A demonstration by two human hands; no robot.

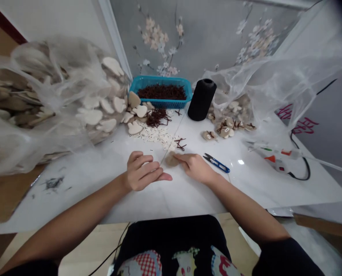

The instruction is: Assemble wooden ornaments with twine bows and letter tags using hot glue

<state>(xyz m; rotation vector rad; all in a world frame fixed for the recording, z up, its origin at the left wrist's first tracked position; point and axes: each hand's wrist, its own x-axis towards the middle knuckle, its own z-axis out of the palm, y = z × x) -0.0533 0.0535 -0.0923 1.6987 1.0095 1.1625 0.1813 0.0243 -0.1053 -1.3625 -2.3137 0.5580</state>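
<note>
My right hand [198,167] rests on the table, its index finger pressing a small round beige felt piece [172,159] and its other fingers folded. To the left, my left hand [144,171] is raised a little, fingers loosely curled and apart, thumb stretched toward the felt piece. A thin dark line, perhaps thread, runs from near the black thread cone [202,99] down toward the left fingertips; I cannot tell whether they touch it. Just beyond the felt piece lie a few brown bows [180,144]. Blue thread snips [217,163] lie right of my right hand.
A turquoise basket [161,103] of brown bows stands at the back. Small white labels [155,134] are scattered before it. A clear bag [73,88] of felt pieces fills the left; finished-looking pieces with bows [225,129] lie right, near a power strip [283,159].
</note>
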